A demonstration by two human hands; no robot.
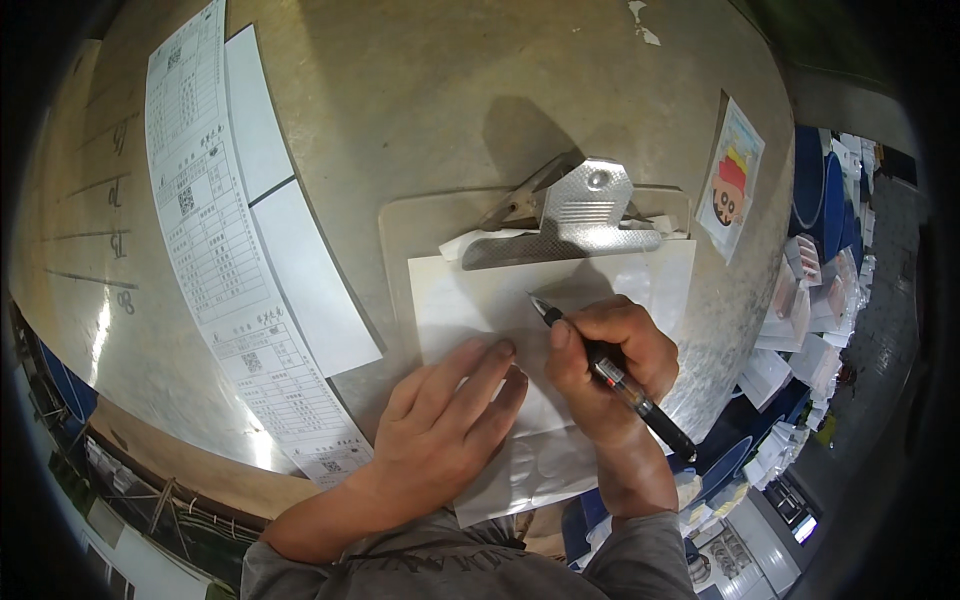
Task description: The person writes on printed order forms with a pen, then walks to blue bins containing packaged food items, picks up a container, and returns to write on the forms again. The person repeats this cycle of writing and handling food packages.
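A clear clipboard [400, 215] lies on the table, and its silver metal clip [590, 205] holds down white paper [640, 285]. My right hand [615, 365] grips a black pen [640, 400] with a see-through barrel. The pen's tip points up and left, at or just above the upper part of the sheet; I cannot tell if it touches. Flat on the same paper rests my left hand [450, 415], fingers stretched out and holding nothing. Its fingertips lie a little left of the right hand.
A long strip of printed forms [220, 230] runs down the left side, with blank white sheets [310, 280] beside it. To the right of the clipboard is a cartoon sticker [735, 180]. Past the table's right edge sit blue bins [820, 200] and several plastic-wrapped packets [800, 300].
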